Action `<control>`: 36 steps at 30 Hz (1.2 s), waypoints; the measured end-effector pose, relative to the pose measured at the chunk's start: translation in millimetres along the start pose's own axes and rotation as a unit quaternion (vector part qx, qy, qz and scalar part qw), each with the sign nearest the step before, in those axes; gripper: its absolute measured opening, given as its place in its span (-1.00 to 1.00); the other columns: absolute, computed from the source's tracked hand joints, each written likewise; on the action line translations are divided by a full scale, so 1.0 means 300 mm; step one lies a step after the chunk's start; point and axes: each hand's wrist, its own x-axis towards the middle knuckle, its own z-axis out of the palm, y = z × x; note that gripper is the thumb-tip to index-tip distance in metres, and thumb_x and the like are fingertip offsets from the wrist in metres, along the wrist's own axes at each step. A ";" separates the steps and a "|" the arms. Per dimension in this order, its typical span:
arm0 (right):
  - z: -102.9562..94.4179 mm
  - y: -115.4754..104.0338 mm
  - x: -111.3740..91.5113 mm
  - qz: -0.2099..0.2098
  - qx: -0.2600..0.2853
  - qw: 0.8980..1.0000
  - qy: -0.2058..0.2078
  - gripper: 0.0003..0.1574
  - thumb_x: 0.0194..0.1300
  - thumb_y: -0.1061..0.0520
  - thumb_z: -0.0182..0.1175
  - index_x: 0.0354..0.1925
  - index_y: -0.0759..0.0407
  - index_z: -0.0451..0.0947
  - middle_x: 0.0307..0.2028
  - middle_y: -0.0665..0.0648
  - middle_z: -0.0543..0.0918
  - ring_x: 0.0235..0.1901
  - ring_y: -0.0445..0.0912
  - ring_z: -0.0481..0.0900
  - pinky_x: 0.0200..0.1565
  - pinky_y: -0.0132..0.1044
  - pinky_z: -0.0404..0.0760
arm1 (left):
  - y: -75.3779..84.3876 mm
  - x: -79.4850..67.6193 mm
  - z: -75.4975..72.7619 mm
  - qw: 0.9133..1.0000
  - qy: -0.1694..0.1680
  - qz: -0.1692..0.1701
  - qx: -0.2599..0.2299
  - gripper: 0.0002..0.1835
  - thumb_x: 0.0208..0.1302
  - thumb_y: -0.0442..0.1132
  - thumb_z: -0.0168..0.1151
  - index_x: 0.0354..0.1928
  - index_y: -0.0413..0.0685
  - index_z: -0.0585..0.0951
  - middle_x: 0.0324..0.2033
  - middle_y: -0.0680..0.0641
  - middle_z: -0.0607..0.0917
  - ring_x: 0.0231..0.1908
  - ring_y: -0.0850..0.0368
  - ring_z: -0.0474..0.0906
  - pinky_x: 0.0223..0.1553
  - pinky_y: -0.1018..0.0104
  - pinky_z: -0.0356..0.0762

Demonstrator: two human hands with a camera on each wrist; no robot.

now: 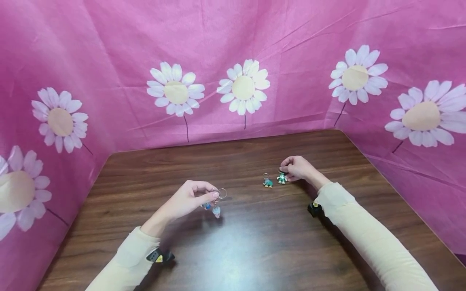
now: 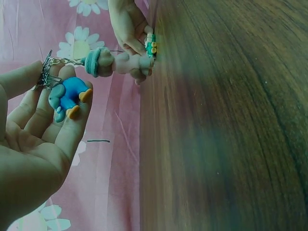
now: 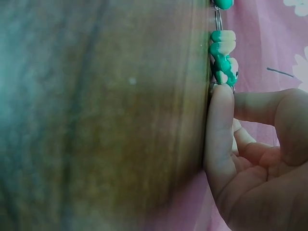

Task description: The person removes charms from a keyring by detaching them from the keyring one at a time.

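My left hand (image 1: 189,198) is above the table, left of centre, pinching the metal rings of two keychains. From them hang a figure keychain with a teal hat (image 2: 98,62) and a blue-bodied, grey-headed animal keychain (image 2: 73,95), which looks like an elephant. Farther back on the right, my right hand (image 1: 299,167) pinches a green-and-white figure keychain (image 1: 282,178) by its head end, where the ring is mostly hidden by the fingers. Just left of it, a green animal keychain (image 1: 268,183) lies on the wood, its ring pointing away.
The brown wood-grain table (image 1: 262,242) carries a bright glare near its front middle. A pink cloth (image 1: 284,32) with printed daisies stands around the back and both sides. Black devices (image 1: 314,209) are strapped at both wrists, over cream sleeves (image 1: 367,230).
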 end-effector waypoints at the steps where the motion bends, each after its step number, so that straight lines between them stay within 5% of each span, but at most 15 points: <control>1: 0.000 0.001 0.000 0.001 0.001 1.000 0.001 -0.69 0.44 0.25 0.22 0.02 0.44 0.45 -0.39 0.09 0.59 -0.53 -0.19 0.57 -0.44 -0.37 0.69 | 0.000 -0.002 0.000 1.000 0.002 -0.001 0.002 -0.73 0.42 -0.20 0.31 -0.04 -0.30 0.70 -0.33 -0.22 0.75 -0.34 0.05 0.71 -0.26 0.03 0.73; 11: -0.015 -0.006 0.004 0.013 0.018 0.999 -0.028 -0.66 0.49 0.21 0.16 0.07 0.44 0.40 -0.35 0.12 0.58 -0.54 -0.18 0.60 -0.41 -0.32 0.71 | 0.005 -0.025 -0.019 1.000 0.007 0.011 0.016 -0.79 0.43 -0.21 0.30 -0.07 -0.20 0.73 -0.34 -0.24 0.75 -0.31 -0.15 0.71 -0.23 -0.09 0.71; 16: -0.029 -0.016 0.005 0.004 -0.016 1.000 -0.022 -0.65 0.49 0.17 0.15 0.08 0.40 0.40 -0.32 0.16 0.55 -0.54 -0.14 0.56 -0.42 -0.23 0.73 | 0.018 -0.049 -0.028 0.999 0.022 -0.001 0.030 -0.81 0.42 -0.19 0.31 -0.09 -0.14 0.74 -0.35 -0.21 0.75 -0.34 0.00 0.71 -0.27 -0.10 0.71; 22: 0.021 -0.090 -0.062 -0.097 -0.117 0.988 0.019 -0.71 0.46 0.14 0.21 0.01 0.33 0.52 -0.35 0.22 0.64 -0.55 -0.08 0.58 -0.50 -0.23 0.68 | 0.033 -0.044 -0.034 0.999 0.051 -0.004 0.020 -0.75 0.41 -0.19 0.32 -0.08 -0.26 0.71 -0.39 -0.19 0.75 -0.38 0.09 0.69 -0.34 0.10 0.73; 27: 0.131 -0.195 -0.185 -0.177 -0.094 0.977 -0.074 -0.66 0.44 0.08 0.26 0.03 0.31 0.57 -0.28 0.36 0.67 -0.47 0.10 0.63 -0.45 -0.07 0.69 | 0.048 0.009 0.001 0.996 0.087 -0.023 -0.027 -0.74 0.35 -0.19 0.38 -0.11 -0.28 0.71 -0.40 -0.20 0.78 -0.39 0.01 0.74 -0.43 0.27 0.70; 31: 0.224 -0.242 -0.268 -0.230 -0.080 0.958 -0.151 -0.59 0.42 0.01 0.30 0.09 0.25 0.57 -0.17 0.25 0.70 -0.27 0.23 0.68 -0.31 0.08 0.72 | 0.066 0.052 0.044 0.993 0.100 -0.011 -0.066 -0.75 0.31 -0.24 0.42 -0.10 -0.30 0.70 -0.34 -0.19 0.79 -0.35 0.02 0.76 -0.41 0.27 0.71; 36: 0.308 -0.257 -0.313 -0.285 -0.041 0.943 -0.167 -0.55 0.37 0.06 0.37 0.14 0.19 0.56 -0.01 0.09 0.71 -0.06 0.03 0.70 -0.07 -0.11 0.71 | 0.090 0.076 0.093 0.991 0.096 0.019 -0.087 -0.75 0.27 -0.31 0.43 -0.09 -0.33 0.69 -0.33 -0.16 0.79 -0.39 0.09 0.74 -0.43 0.27 0.71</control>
